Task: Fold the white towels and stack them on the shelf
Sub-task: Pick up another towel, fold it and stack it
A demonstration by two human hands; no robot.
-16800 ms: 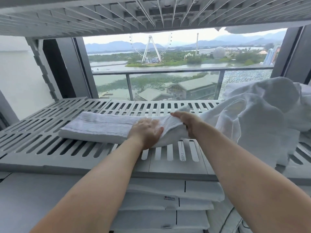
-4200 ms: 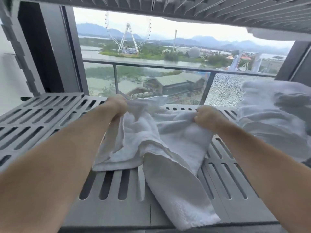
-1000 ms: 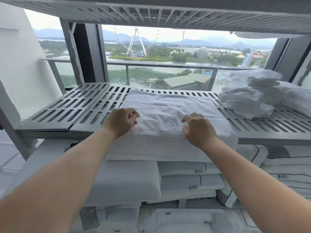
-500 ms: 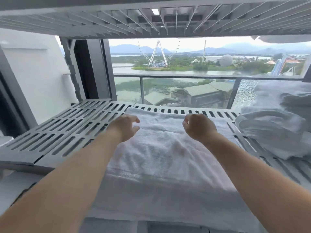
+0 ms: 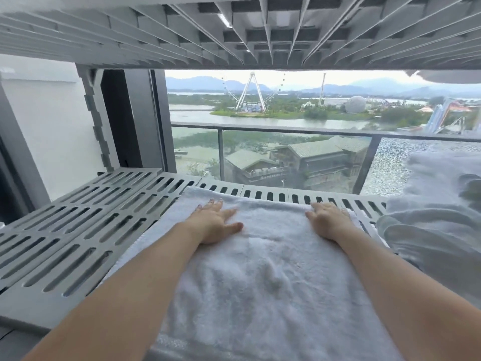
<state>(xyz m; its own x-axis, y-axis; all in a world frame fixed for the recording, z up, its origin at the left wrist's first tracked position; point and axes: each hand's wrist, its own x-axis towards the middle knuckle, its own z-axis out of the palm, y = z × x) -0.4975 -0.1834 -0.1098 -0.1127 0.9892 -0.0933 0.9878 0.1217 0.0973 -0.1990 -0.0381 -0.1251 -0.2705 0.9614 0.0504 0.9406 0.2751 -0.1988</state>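
Step in hand looked like flattening before a fold. White terry towel (image 5: 270, 277) lay spread on the grey slotted plastic shelf (image 5: 78, 230), long axis running from the shelf's front edge toward its back. Left hand (image 5: 213, 225) and right hand (image 5: 328, 222) pressed flat near the towel's far edge, grip open, holding nothing. Next move probably needs pinching that edge and pulling it toward the shelf's front.

Under the flat left hand (image 5: 212, 222) and right hand (image 5: 326, 221) lies a white terry-cloth towel (image 5: 260, 282), its pile looped, nubbly and matt. Left of the left hand, the slotted shelf (image 5: 78, 230) looks like moulded grey plastic, smooth with a dull sheen. Right of the right hand, the heap of unfolded towels (image 5: 437, 225) shows soft, matt cloth. Beyond the fingertips, the balcony glass panel (image 5: 294, 162) gleams glossy.
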